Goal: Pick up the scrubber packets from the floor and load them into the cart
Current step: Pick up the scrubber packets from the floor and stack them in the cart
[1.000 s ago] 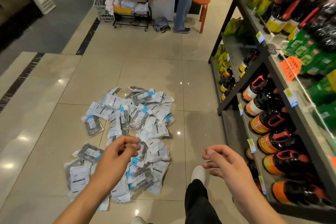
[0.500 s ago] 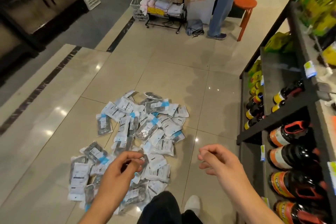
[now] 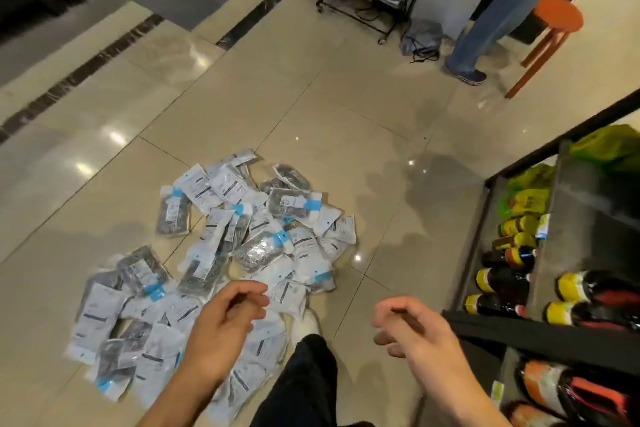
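Glossy beige tiled floor [image 3: 346,135], flat plastic scrubber packets [image 3: 256,239] heaped at 11 o'clock, bottle shelf [image 3: 540,333] at 3 o'clock, my left hand [image 3: 221,333] and right hand [image 3: 415,329] loosely curled, fingers holding nothing

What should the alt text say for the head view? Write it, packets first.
A heap of scrubber packets lies on the tiled floor; the left hand and right hand hang above, loosely curled, holding nothing. Bottled sauces fill the shelf at right.
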### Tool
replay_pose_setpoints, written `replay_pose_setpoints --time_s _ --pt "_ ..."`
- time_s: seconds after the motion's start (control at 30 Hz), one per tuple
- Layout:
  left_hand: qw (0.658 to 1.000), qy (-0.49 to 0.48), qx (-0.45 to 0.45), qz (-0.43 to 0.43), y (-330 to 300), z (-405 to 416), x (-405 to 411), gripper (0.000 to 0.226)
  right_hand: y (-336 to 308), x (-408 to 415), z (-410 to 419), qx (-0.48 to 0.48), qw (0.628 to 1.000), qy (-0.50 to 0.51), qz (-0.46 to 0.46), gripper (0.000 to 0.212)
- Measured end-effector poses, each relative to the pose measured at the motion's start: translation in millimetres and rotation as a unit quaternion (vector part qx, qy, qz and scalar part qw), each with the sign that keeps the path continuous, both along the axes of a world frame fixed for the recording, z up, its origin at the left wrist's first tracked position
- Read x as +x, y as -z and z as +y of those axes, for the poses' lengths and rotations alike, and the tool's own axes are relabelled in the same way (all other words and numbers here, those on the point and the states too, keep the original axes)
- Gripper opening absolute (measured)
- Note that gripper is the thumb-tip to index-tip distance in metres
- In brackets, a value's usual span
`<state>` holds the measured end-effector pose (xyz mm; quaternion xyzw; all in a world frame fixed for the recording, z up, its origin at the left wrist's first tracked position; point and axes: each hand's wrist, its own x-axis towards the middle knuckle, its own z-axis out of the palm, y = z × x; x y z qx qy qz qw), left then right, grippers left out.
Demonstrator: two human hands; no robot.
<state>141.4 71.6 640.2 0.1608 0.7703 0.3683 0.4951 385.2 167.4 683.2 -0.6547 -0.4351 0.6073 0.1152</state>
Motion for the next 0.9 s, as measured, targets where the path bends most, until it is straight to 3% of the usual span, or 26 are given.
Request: replay_pose_setpoints --time_s 0.23,0.4,0.5,0.6,0.73,0.9 --pt "0.999 -0.038 -0.013 0.013 36 103 -44 0.019 60 -57 117 -0.034 0.995 -0.093 0.004 0.008" --pt "0.996 -0.068 -0.036 0.042 116 143 -71 0.014 152 -103 191 -0.046 0.982 -0.182 -0.001 0.01" --pt "0.992 -0.073 -0.075 0.067 195 155 -86 0.012 229 -131 231 -0.041 0.962 -0.269 -0.006 0.011" --pt "0.985 0.019 -0.122 0.118 285 162 -107 0.015 307 -155 263 0.003 0.939 -0.343 -0.016 0.009" --pt "0.949 0.184 -0.161 0.2 412 188 -137 0.045 432 -203 306 0.076 0.902 -0.423 -0.04 0.009" --pt "0.921 0.229 -0.185 0.256 556 215 -154 0.065 584 -269 340 0.192 0.815 -0.54 -0.089 0.035"
